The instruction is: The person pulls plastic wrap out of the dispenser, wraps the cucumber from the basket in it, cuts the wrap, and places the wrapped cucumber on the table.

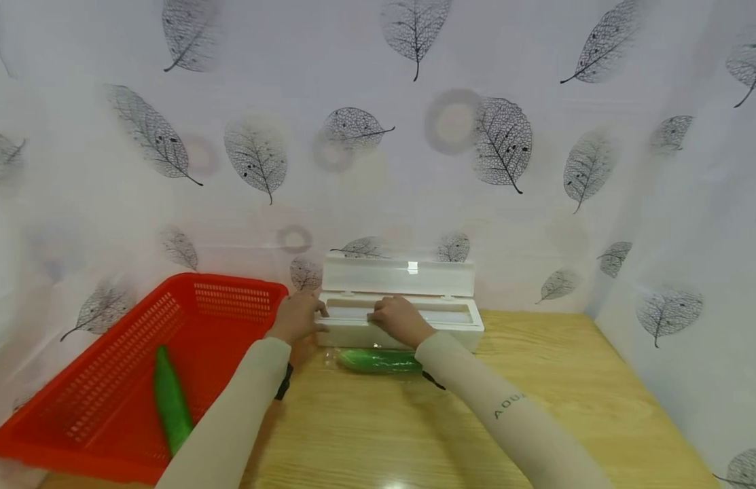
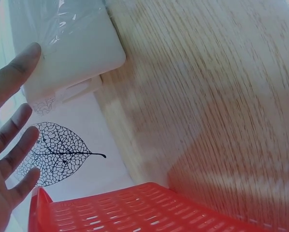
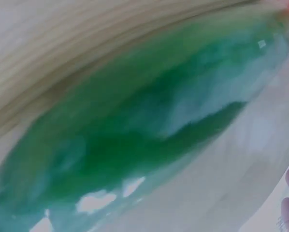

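Observation:
A white plastic-wrap box (image 1: 347, 334) stands on the table with its lid (image 1: 396, 277) raised; a pale roll lies inside. At its left end is my left hand (image 1: 297, 316), fingers spread; in the left wrist view, the thumb (image 2: 26, 60) reaches the box front, where clear film (image 2: 62, 21) shows. My right hand (image 1: 402, 320) rests on the box's front edge with bent fingers; what is under the fingertips is hidden. Against the box front lies a cucumber (image 1: 378, 361) in clear film, blurred and large in the right wrist view.
A red plastic basket (image 1: 231, 299) stands on the left, with another cucumber (image 1: 171, 401) inside. Behind the wooden table (image 1: 353, 435) hangs a leaf-patterned sheet (image 1: 378, 190), which also closes off the right side.

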A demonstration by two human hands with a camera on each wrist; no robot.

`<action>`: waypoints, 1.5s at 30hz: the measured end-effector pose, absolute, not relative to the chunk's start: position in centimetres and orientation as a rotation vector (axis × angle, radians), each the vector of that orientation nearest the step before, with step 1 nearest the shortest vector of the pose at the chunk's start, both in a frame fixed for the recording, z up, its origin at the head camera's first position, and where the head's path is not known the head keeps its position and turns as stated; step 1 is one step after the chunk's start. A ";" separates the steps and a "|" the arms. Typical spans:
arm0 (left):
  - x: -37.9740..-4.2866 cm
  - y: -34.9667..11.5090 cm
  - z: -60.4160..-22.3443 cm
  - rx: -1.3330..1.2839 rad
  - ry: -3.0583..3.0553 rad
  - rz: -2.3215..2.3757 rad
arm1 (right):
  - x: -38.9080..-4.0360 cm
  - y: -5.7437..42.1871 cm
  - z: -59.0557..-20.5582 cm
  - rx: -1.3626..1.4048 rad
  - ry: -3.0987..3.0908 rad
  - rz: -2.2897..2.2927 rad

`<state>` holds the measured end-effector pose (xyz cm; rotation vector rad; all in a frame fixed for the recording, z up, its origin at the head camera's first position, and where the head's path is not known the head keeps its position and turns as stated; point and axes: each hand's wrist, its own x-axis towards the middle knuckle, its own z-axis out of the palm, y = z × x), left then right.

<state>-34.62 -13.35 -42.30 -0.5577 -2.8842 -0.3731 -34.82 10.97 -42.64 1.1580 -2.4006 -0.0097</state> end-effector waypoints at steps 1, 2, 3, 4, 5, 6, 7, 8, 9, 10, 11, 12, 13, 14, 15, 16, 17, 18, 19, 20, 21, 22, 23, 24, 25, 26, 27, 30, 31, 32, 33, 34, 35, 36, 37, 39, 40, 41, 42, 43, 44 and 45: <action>-34.6 -13.5 -42.3 -0.558 -2.883 -0.373 | -34.8 11.4 -42.6 1.163 -2.397 -0.005; -34.6 -13.6 -42.3 -0.557 -2.884 -0.371 | -34.8 11.8 -42.6 1.168 -2.393 -0.002; -34.6 -13.7 -42.3 -0.559 -2.883 -0.369 | -34.7 12.1 -42.6 1.175 -2.385 0.005; -34.6 -13.8 -42.3 -0.558 -2.882 -0.370 | -34.8 12.5 -42.6 1.178 -2.376 0.001; -34.5 -13.8 -42.3 -0.554 -2.882 -0.378 | -34.7 12.8 -42.5 1.183 -2.370 0.001; -34.5 -13.8 -42.3 -0.553 -2.881 -0.382 | -34.8 13.1 -42.6 1.183 -2.371 -0.009; -34.4 -13.8 -42.4 -0.549 -2.881 -0.387 | -34.8 13.4 -42.6 1.183 -2.372 -0.015; -34.3 -13.7 -42.4 -0.548 -2.879 -0.389 | -34.8 13.6 -42.6 1.184 -2.373 -0.021; -34.2 -13.7 -42.3 -0.548 -2.878 -0.390 | -34.7 13.8 -42.6 1.188 -2.374 -0.027; -34.1 -13.6 -42.3 -0.547 -2.879 -0.392 | -34.7 14.0 -42.6 1.191 -2.370 -0.035; -34.0 -13.5 -42.3 -0.549 -2.878 -0.393 | -34.7 14.1 -42.6 1.198 -2.366 -0.035; -33.9 -13.4 -42.3 -0.556 -2.873 -0.377 | -34.6 14.2 -42.6 1.205 -2.356 -0.039; -33.8 -13.3 -42.3 -0.564 -2.869 -0.365 | -34.6 14.4 -42.6 1.217 -2.339 -0.040; -33.8 -13.2 -42.2 -0.573 -2.864 -0.355 | -34.6 14.4 -42.6 1.231 -2.314 -0.051; -33.7 -13.2 -42.3 -0.582 -2.859 -0.341 | -34.6 14.5 -42.6 1.244 -2.291 -0.063; -33.7 -13.2 -42.3 -0.585 -2.857 -0.332 | -34.6 14.6 -42.5 1.257 -2.265 -0.079; -33.7 -13.2 -42.3 -0.590 -2.854 -0.321 | -35.0 14.7 -42.9 1.273 -2.219 -0.103; -33.7 -13.1 -42.3 -0.593 -2.854 -0.309 | -35.1 14.8 -42.9 1.285 -2.187 -0.119; -33.7 -13.1 -42.3 -0.599 -2.856 -0.299 | -35.2 14.8 -42.9 1.297 -2.158 -0.136; -33.7 -13.1 -42.4 -0.604 -2.859 -0.286 | -35.3 14.9 -43.0 1.309 -2.129 -0.151; -33.7 -13.1 -42.4 -0.609 -2.861 -0.265 | -35.3 14.9 -43.0 1.315 -2.112 -0.161; -33.7 -13.1 -42.4 -0.614 -2.863 -0.244 | -35.4 15.0 -43.1 1.319 -2.092 -0.171; -33.7 -13.0 -42.5 -0.622 -2.860 -0.218 | -35.5 15.0 -43.2 1.318 -2.079 -0.181; -33.7 -13.0 -42.5 -0.629 -2.856 -0.191 | -35.2 15.0 -43.0 1.314 -2.089 -0.184; -33.7 -13.0 -42.6 -0.638 -2.846 -0.162 | -35.3 15.0 -43.1 1.308 -2.088 -0.196; -33.6 -13.0 -42.6 -0.638 -2.837 -0.138 | -35.3 15.1 -43.2 1.300 -2.093 -0.210; -33.6 -13.0 -42.6 -0.638 -2.830 -0.113 | -35.4 15.1 -43.3 1.292 -2.108 -0.227; -33.5 -12.9 -42.7 -0.635 -2.813 -0.081 | -35.3 15.3 -43.4 1.278 -2.152 -0.276; -33.4 -13.0 -42.8 -0.634 -2.811 -0.075 | -35.3 15.3 -43.4 1.276 -2.165 -0.290; -33.4 -13.0 -42.9 -0.631 -2.806 -0.071 | -35.3 15.3 -43.5 1.277 -2.175 -0.300; -33.4 -13.0 -43.0 -0.629 -2.806 -0.069 | -35.3 15.3 -43.5 1.278 -2.180 -0.299; -33.4 -13.0 -43.1 -0.628 -2.800 -0.068 | -35.3 15.4 -43.5 1.280 -2.179 -0.295; -33.5 -13.0 -43.2 -0.626 -2.797 -0.071 | -35.3 15.4 -43.5 1.281 -2.177 -0.288; -33.5 -13.0 -43.3 -0.623 -2.795 -0.075 | -35.3 15.4 -43.5 1.283 -2.174 -0.269; -33.5 -13.0 -43.3 -0.622 -2.794 -0.081 | -35.3 15.4 -43.6 1.286 -2.169 -0.251; -33.4 -12.9 -43.4 -0.614 -2.792 -0.101 | -35.4 15.4 -43.6 1.290 -2.163 -0.213; -33.4 -12.9 -43.4 -0.611 -2.792 -0.116 | -35.5 15.5 -43.6 1.293 -2.162 -0.200; -33.4 -12.8 -43.3 -0.606 -2.796 -0.131 | -35.6 15.5 -43.7 1.293 -2.167 -0.189; -33.3 -12.8 -43.3 -0.603 -2.797 -0.142 | -35.6 15.5 -43.7 1.293 -2.170 -0.182; -33.2 -12.8 -43.2 -0.597 -2.802 -0.153 | -35.6 15.5 -43.7 1.294 -2.171 -0.174; -33.1 -12.7 -43.1 -0.590 -2.805 -0.163 | -35.7 15.6 -43.7 1.295 -2.175 -0.164; -33.0 -12.7 -43.1 -0.586 -2.810 -0.175 | -35.8 15.6 -43.6 1.294 -2.178 -0.158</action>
